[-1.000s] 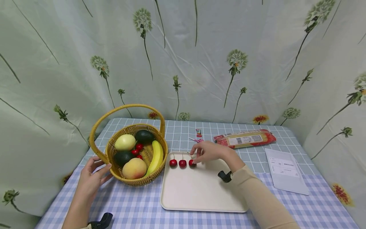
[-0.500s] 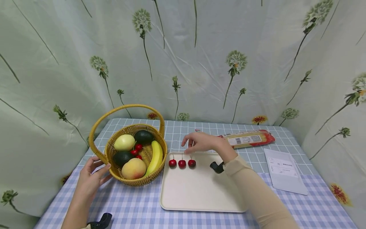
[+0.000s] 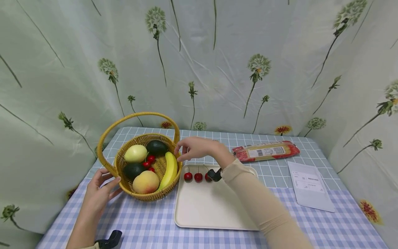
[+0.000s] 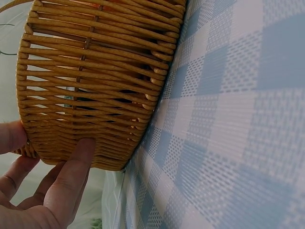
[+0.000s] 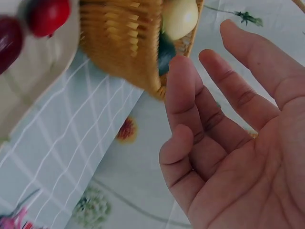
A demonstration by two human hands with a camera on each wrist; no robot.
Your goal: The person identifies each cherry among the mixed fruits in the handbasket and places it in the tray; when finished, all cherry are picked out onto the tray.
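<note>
Three cherries (image 3: 198, 177) on tray (image 3: 214, 209), others in basket (image 3: 148, 197)
Left hand (image 3: 99, 192) grips basket at 8 o'clock; right hand (image 3: 196, 148) relaxed, empty, at 2

Six cherries (image 3: 198, 177), one basket (image 3: 146, 197), one tray (image 3: 214, 209)

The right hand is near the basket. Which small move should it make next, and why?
I would probably lower the right hand into the basket and pinch a red cherry there. It looks empty and hovers nearby, the left hand touches the basket's other side, and three cherries lie in a row on the tray, with room left.
</note>
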